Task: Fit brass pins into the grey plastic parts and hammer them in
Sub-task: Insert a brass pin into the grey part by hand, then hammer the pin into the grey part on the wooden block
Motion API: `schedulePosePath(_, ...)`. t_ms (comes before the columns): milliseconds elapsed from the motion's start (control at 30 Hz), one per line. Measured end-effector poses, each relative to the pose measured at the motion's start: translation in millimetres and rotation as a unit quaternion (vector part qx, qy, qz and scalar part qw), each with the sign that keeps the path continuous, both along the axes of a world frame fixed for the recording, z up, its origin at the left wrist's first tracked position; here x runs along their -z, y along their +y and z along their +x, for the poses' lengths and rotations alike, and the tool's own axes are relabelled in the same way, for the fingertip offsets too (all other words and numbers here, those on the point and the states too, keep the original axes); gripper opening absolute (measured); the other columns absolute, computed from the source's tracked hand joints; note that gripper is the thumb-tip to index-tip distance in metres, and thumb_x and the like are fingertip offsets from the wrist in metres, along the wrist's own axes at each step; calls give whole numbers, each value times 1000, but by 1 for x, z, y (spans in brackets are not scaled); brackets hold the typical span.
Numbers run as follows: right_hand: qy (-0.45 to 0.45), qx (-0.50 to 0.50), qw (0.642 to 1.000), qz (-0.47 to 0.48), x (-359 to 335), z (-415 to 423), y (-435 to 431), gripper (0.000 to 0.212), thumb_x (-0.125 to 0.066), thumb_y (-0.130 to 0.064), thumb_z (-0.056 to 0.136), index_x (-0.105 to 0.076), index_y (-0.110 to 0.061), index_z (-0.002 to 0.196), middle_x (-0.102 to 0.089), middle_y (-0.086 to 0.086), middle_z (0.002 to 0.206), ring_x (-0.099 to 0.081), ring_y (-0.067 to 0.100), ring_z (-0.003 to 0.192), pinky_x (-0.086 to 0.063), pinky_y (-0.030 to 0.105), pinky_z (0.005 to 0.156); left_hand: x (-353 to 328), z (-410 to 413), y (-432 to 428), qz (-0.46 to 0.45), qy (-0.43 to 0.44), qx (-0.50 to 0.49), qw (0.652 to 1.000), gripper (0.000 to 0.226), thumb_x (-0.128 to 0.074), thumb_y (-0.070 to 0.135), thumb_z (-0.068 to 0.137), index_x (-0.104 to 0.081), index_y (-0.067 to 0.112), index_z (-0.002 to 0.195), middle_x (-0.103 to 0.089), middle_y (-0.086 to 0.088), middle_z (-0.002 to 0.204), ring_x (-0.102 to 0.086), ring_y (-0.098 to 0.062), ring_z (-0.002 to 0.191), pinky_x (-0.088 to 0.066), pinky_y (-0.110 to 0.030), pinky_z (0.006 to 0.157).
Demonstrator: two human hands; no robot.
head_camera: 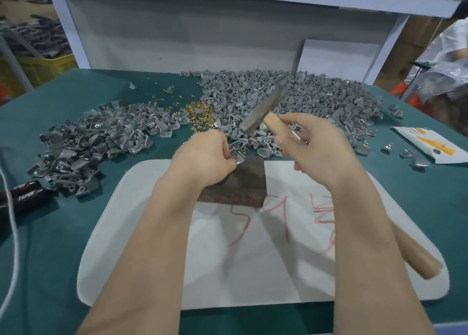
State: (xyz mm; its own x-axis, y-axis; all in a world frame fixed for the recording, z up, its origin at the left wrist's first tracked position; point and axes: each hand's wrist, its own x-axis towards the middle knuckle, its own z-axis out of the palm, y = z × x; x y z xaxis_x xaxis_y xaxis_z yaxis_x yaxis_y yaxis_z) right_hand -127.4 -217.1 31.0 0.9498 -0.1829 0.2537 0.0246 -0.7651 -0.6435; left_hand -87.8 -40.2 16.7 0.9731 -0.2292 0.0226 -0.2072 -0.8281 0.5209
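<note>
A grey plastic part [239, 157] is steadied on the far edge of a dark block [243, 182], pinched between the curled fingers and thumb of the left hand [210, 154]. A hammer [263, 111] is poised above it in the right hand [316, 144], whose fingers are wrapped round the wooden handle just behind the steel head. A speck of brass seems to show in the part, but it is too small for the pin's seating to be judged. The block lies on a white mat [278, 271] marked in red, which is spread over a green table cover [63, 246]. Loose brass pins [200, 112] are heaped beyond the left hand, flanked by a smaller pile of parts [101, 142] on the left and a larger pile [304, 99] on the right. The part is judged to be light and rigid, and its curved shell is likely to rock or skate on the block when struck. It is therefore best gripped by its outer edges, with the fingertips kept clear of the pin. The pins are judged small enough to be easily dropped, and liable to be bent by a skewed blow. The grip close to the hammer head suggests that short, light taps are intended.
</note>
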Motion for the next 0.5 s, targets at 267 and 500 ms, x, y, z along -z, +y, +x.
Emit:
schedulePosePath(267,-84,-30,992,-87,-11,-15,13,38,-64,-30,86,-58,-48,119,-66,-15,93,-59,13,97,-47,32,86,3,1,1,-16,-15,-42,999,14,-66,25,82,-63,12,80,-66,-8,92,-60,-32,92,-52,-41,85)
schedulePosePath(500,-37,-50,989,-131,-10,-15,15,37,-62,-31,87,-57,-49,120,-53,-16,85,-59,19,98,-48,35,86,3,2,1,-15,-7,-47,999,18,-69,28,81,-62,12,85,-65,-7,94,-60,-30,93,-52,-41,86)
